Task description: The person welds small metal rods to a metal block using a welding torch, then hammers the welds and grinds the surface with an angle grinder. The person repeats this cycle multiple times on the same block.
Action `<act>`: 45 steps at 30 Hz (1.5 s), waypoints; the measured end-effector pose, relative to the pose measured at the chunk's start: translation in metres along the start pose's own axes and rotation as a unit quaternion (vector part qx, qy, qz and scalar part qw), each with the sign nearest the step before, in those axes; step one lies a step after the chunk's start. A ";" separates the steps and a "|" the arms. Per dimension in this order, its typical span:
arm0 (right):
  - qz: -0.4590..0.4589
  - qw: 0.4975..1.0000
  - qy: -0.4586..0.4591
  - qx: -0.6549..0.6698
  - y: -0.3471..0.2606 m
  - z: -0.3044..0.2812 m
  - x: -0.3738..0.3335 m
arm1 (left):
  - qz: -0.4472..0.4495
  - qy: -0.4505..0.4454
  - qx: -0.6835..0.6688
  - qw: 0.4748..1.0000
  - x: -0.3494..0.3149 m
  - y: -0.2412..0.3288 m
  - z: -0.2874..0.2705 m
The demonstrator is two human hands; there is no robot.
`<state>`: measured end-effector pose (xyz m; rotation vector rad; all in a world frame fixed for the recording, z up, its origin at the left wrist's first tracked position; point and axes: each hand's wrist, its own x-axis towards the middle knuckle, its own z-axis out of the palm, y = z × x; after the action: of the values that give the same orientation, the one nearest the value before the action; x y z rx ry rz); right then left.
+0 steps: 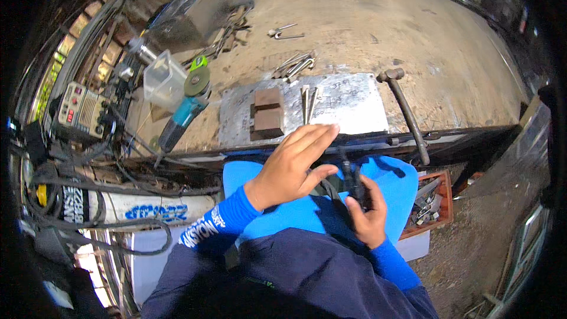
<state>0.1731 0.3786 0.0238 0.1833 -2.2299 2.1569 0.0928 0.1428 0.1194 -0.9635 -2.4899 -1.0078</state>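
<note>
My right hand [370,215] grips a black welding torch [353,182] above my lap, its head pointing up and blurred; a dark cable trails below it. To its left, my left hand [290,168] is held out with the fingers stretched and nothing in them, fingertips by the table's front edge. Beyond the hands, a scratched metal plate [351,94] lies on the wooden table [378,18]. On the plate sit brown metal blocks [269,119], set close together, and a few slim metal rods [306,105] that look like bolts.
A hammer [410,115] overhangs the table's front edge. On the left are a teal angle grinder [188,109], a clear plastic container [162,85] and a power unit [82,109]. Loose bolt-like pieces [295,66] lie behind the plate. Below stand a white cylinder [115,208] and an orange crate [446,201].
</note>
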 end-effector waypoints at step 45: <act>-0.076 0.985 0.108 -0.110 -0.008 -0.029 0.129 | -0.172 0.090 0.047 0.980 0.097 -0.113 0.017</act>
<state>0.0439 0.3995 0.0466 0.1018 -2.2275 1.7479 -0.0554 0.1403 0.0965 -0.3996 -2.5711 -1.0110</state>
